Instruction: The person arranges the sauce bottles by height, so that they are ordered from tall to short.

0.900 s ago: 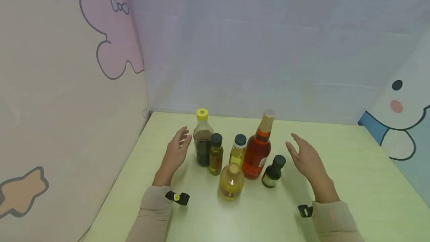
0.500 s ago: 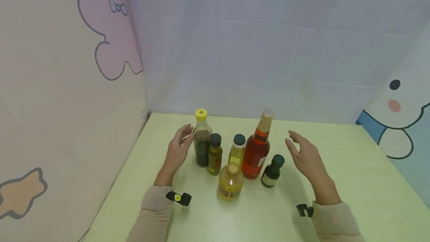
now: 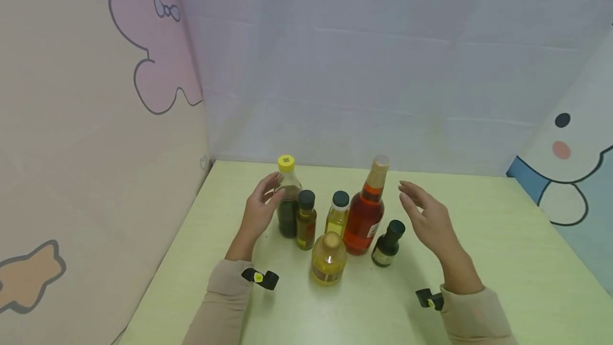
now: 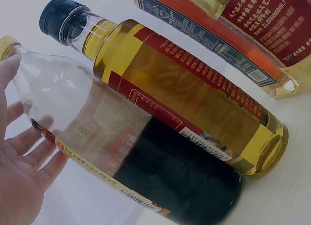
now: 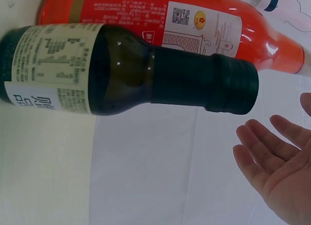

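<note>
My left hand point(image 3: 258, 211) is at the left side of a yellow-capped bottle of dark liquid point(image 3: 288, 220). In the left wrist view its spread fingers point(image 4: 36, 157) lie alongside the neck and shoulder of that bottle, with the thumb near the cap. Beside it stands a slim oil bottle with a black cap point(image 3: 306, 225). My right hand point(image 3: 428, 221) hovers right of a small dark green bottle point(image 3: 386, 249), holding nothing. The right wrist view has its fingers loosely extended, apart from the green bottle's cap. A tall red bottle point(image 3: 362, 222) stands just behind the green one.
A squat bottle of yellow liquid point(image 3: 329, 266) stands at the front of the group, partly covering a small dark-capped bottle point(image 3: 338, 221). All the bottles are upright on a pale table point(image 3: 479, 238). Printed cloth walls point(image 3: 335, 68) enclose the back and sides.
My left hand has moved right, up to the yellow-capped bottle. My right hand has moved slightly left, toward the red and green bottles. The bottles keep their places.
</note>
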Demonstrator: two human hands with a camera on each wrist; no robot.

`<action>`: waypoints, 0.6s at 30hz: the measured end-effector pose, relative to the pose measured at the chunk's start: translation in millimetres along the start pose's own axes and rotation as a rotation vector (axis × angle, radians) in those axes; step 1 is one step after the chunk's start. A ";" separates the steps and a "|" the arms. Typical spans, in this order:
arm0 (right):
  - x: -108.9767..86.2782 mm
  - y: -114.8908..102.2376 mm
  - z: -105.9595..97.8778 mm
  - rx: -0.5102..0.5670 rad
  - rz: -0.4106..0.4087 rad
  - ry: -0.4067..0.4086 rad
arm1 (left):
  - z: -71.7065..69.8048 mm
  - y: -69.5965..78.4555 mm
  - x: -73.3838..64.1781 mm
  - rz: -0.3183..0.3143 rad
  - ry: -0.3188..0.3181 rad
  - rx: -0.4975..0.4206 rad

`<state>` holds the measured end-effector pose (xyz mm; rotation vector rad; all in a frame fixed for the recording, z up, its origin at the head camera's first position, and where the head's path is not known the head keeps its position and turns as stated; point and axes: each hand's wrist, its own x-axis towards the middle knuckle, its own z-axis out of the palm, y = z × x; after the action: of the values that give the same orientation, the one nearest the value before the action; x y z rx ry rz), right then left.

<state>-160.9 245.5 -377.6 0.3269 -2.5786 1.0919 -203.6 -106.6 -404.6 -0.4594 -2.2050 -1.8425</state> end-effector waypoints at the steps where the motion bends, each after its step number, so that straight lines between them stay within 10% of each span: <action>1: 0.2 -1.9 0.4 0.007 0.000 -0.001 | 0.5 0.0 0.4 0.000 0.000 -0.006; 18: 9.2 -21.9 9.9 0.179 -0.005 -0.023 | 5.9 1.4 5.5 -0.063 -0.003 0.004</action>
<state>-164.3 222.7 -366.3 0.3901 -2.5035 1.3281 -207.9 -100.1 -402.4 -0.3965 -2.2498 -1.8688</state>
